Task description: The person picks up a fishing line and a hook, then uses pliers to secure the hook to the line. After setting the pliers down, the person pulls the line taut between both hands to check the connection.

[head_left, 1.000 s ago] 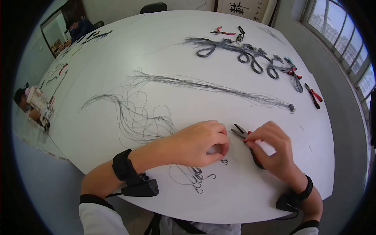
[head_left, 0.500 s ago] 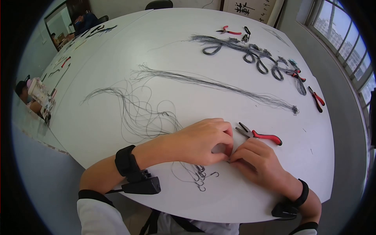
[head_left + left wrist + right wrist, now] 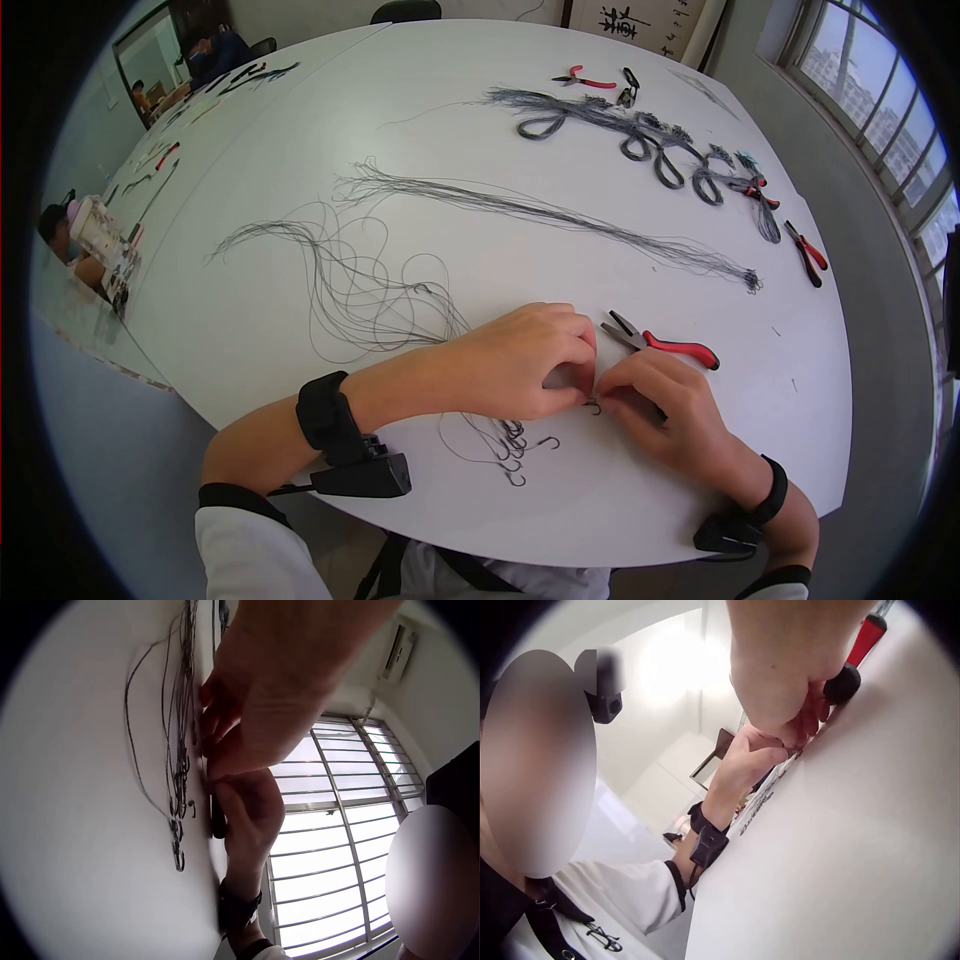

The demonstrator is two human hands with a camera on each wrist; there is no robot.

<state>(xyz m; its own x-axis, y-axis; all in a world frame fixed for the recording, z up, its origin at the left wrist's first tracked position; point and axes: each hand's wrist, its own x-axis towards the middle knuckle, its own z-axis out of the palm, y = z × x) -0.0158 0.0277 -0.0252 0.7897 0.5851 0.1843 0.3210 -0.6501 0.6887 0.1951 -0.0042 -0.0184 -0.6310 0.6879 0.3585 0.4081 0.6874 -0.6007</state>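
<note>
A small dark fishing hook (image 3: 595,408) shows between my two hands over the front of the table. My left hand (image 3: 530,360) pinches it between thumb and fingertips, its forearm lying over the strands. From the right, my right hand (image 3: 660,408) meets it with curled fingers, thumb and fingertips pinching at the same hook. Its line is mostly hidden by the fingers. Below my left hand lies a cluster of hooks (image 3: 512,450), whose thin grey lines (image 3: 350,290) loop out to the left. Red-handled pliers (image 3: 682,349) lie just beyond my right hand.
A long straight bundle of hooked lines (image 3: 520,208) lies across the middle of the table. Farther back are coiled bundles (image 3: 630,135) and more pliers (image 3: 808,255). Tools (image 3: 160,165) lie along the left side, where other people sit.
My right hand has let go of the pliers, which now lie flat on the table, and moved left to meet my left hand at the hook. The left hand keeps its pinch.
</note>
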